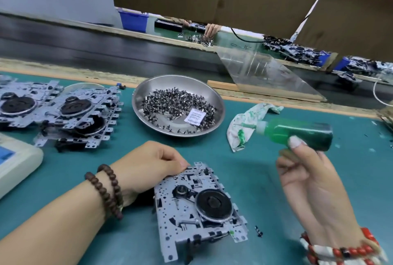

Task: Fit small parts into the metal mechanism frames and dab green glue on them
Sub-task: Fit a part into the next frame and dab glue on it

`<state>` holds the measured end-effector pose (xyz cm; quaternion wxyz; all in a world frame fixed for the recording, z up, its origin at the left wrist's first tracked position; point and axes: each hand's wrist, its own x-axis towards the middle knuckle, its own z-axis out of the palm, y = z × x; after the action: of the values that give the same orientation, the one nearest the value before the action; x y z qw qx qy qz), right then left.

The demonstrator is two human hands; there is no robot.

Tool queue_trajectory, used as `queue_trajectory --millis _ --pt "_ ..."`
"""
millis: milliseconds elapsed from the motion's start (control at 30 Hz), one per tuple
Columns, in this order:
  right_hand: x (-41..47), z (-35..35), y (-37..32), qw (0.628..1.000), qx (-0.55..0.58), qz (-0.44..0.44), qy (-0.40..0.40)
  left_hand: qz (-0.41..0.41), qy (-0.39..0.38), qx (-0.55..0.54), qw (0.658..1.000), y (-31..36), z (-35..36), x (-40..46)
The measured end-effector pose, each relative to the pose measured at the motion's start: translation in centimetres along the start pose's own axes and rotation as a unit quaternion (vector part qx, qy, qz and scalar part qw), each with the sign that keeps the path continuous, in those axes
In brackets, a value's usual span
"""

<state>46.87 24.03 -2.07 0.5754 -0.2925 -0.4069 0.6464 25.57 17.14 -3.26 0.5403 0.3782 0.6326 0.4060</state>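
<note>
The left hand [146,165] lies at lower centre of the frame with its fingers [180,163] curled, the fingertips pressing the upper left edge of the metal mechanism frame [197,207]. A dark bead bracelet [106,188] circles the left wrist.

The metal mechanism frame rests flat on the teal table [265,179] at lower centre. It carries a black round flywheel [213,203] on its right half. A small green dab [231,233] shows near its lower right corner. One small dark part [258,230] lies on the table just beside that corner, apart from the frame.

The right hand [306,173] is raised at the right of the frame, palm turned toward the camera. Its thumb and fingers are closed round the green glue bottle [297,135], which lies roughly horizontal in the air with its white nozzle [260,126] pointing left. The bottle is well apart from the frame. A red and white bracelet [340,252] sits on the right wrist.

A green-stained white cloth [244,124] lies crumpled on the table just beyond the nozzle. A round steel dish [219,105] at upper centre holds a heap of small metal parts [170,103] and a white paper sachet [194,117]. A stack of further mechanism frames [74,114] lies overlapped at the left. A cream-coloured device [17,160] shows at the left edge.
</note>
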Motion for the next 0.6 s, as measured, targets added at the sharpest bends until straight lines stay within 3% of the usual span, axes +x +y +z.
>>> queue_trajectory --millis 100,200,600 --pt "-0.3 0.0 0.1 0.998 0.05 0.041 -0.014 0.0 0.009 0.0 1.0 0.0 0.1 0.1" --pt "-0.7 0.3 0.4 0.999 0.007 0.04 -0.024 0.005 0.015 0.014 1.0 -0.1 0.1 0.1" --pt "-1.5 1.1 1.5 0.973 -0.196 -0.086 -0.088 0.004 0.019 0.026 0.999 -0.3 0.0 0.4"
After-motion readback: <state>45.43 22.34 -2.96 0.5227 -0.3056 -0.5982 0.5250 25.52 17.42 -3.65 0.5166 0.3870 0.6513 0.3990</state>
